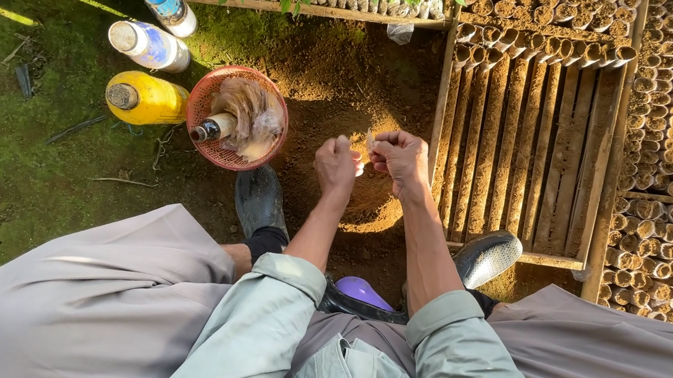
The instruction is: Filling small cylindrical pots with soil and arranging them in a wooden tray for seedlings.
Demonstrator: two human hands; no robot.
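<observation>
Your right hand (400, 160) pinched a small pale bag (370, 140) at frame centre — left hand (335, 164) curled shut, contents hidden. Best kept over the soil mound (354, 192) — spreading the bag's mouth wide.

The person is wearing a pale grey-green work jacket with its sleeves rolled up into thick cuffs just below the elbows, leaving the forearms bare. A round metal button is showing on the jacket front, beside a stitched seam and a flapped pocket edge. Loose trousers in a greyish taupe cloth are covering both legs, the fabric lying in broad smooth folds. Dark rubber boots are covering the feet, the one on the left side dull black with a dark sock cuff above it, the one on the right side catching a glossy shine. The left hand (335, 164) and the right hand (400, 160) are wearing no gloves.
</observation>
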